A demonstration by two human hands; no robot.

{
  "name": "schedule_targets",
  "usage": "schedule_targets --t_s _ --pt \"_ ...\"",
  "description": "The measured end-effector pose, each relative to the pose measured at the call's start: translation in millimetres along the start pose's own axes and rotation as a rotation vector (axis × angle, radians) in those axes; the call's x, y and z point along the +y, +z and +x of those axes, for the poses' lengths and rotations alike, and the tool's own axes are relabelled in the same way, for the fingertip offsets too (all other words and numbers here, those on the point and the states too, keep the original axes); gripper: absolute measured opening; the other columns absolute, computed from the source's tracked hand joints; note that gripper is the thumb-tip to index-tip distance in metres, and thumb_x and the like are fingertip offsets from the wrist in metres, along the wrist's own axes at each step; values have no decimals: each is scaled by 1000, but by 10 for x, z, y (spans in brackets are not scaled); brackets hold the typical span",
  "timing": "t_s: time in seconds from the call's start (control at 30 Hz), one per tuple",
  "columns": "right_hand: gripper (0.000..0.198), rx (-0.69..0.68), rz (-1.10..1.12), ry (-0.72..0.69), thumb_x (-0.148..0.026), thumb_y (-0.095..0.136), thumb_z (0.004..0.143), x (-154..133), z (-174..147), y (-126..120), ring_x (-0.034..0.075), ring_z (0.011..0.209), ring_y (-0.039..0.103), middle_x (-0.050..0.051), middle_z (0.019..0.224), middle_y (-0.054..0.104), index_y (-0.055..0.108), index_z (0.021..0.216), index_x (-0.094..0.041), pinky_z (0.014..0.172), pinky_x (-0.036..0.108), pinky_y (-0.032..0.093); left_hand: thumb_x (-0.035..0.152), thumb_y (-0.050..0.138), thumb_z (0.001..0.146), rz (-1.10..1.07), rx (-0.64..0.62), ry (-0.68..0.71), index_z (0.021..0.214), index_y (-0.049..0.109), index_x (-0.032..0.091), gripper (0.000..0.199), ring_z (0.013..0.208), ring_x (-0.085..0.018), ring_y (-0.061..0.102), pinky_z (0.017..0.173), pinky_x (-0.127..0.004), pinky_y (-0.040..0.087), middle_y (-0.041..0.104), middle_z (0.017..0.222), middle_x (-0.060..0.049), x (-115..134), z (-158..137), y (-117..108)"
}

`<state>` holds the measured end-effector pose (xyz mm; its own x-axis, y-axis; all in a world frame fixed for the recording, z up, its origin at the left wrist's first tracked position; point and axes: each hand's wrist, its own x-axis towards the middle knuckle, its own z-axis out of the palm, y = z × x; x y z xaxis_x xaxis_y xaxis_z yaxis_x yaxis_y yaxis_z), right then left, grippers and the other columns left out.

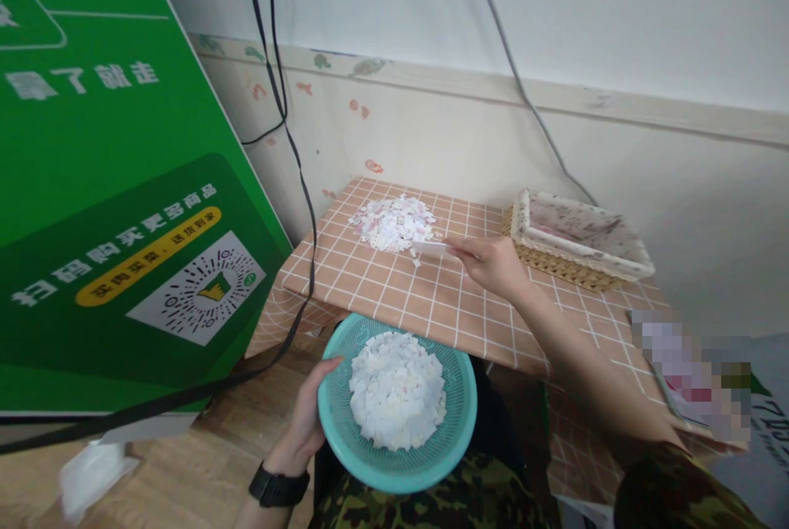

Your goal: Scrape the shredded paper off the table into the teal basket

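A round teal plastic colander (459, 422) rests at my lap, below the table edge. It holds a mound of small white paper scraps (398, 389). My left hand (306, 406) grips the colander's left rim, thumb on top. Over the table, my right hand (486, 258) pinches a thin, flat white piece (431, 248) that looks like card or stiff paper. Its far end touches the near right edge of a second pile of paper scraps (393, 223), white with some pink bits. A few loose scraps lie beside that end.
The table wears a brown checked cloth (370, 291). A lined wicker basket (573, 266) stands at the back right, and a partly blurred printed item (684, 365) lies at the right edge. Black cords (302, 163) hang beside a green cabinet (123, 135) on the left.
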<state>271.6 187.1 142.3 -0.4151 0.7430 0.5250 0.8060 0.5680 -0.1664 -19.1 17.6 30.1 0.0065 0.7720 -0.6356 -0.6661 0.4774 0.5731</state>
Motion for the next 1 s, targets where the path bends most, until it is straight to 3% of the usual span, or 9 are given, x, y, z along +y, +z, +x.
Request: schedule_targets --t_s 0.17,0.4,0.67,1.0 --pt "28 -36 -35 -73 -27 50 87 -26 -20 25 17 76 68 2 94 72 66 110 -27 60 24 47 24 64 73 -10 -14 -21 78 69 12 14 60 -19 65 64 -32 53 73 68 -7 -15 10 -31" --pt "29 -24 -35 -99 -26 49 88 -16 -42 23 16 77 68 1 93 72 66 111 -28 61 25 49 23 64 72 -16 -8 -13 76 69 12 13 60 -19 65 64 -31 53 73 68 -6 -14 11 -25" --pt "36 -131 -31 -288 -15 48 85 -63 -153 4 16 92 64 0 106 68 61 116 -29 75 28 50 23 65 72 -36 -28 -23 77 69 11 14 62 -19 66 66 -31 52 73 70 -7 -1 4 -14" --pt "33 -118 -61 -242 -21 49 87 -9 -117 32 18 97 63 1 111 66 61 116 -29 77 30 50 21 65 72 -30 -14 -9 75 69 12 11 61 -18 65 65 -30 52 73 68 -6 11 -6 2"
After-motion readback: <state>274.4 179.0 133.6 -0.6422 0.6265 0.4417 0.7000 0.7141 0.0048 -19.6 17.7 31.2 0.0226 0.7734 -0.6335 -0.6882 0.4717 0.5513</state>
